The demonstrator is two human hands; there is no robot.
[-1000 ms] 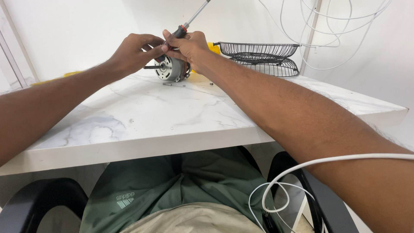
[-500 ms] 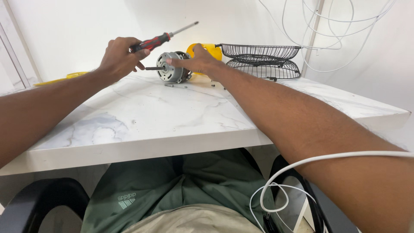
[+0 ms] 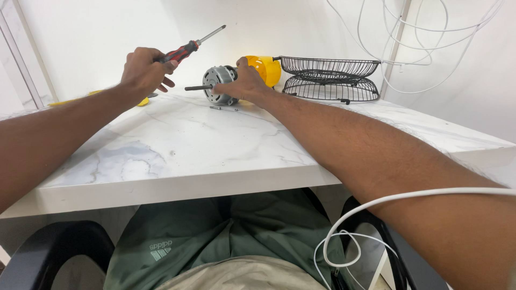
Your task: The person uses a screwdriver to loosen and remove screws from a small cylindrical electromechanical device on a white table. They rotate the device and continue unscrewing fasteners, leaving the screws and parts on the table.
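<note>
On the table [image 3: 177, 145], toward its far edge, the motor [image 3: 217, 86] lies on its side with its shaft pointing left; the right hand [image 3: 244, 83] rests on it. Left of the motor, above the tabletop, the left hand [image 3: 144, 70] holds a screwdriver [image 3: 189, 48] — tip angled up and right. Behind the motor sits a rounded housing [image 3: 265, 69]; right of that, two wire grilles [image 3: 328, 78] are stacked — cables [image 3: 408, 43] hang behind them.

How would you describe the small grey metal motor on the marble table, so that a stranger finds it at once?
On the white marble table, look to the far edge, left of the two black wire fan grilles. The right hand grips a small grey metal motor beside a yellow plastic housing. Only it has a dark shaft pointing left.
</note>
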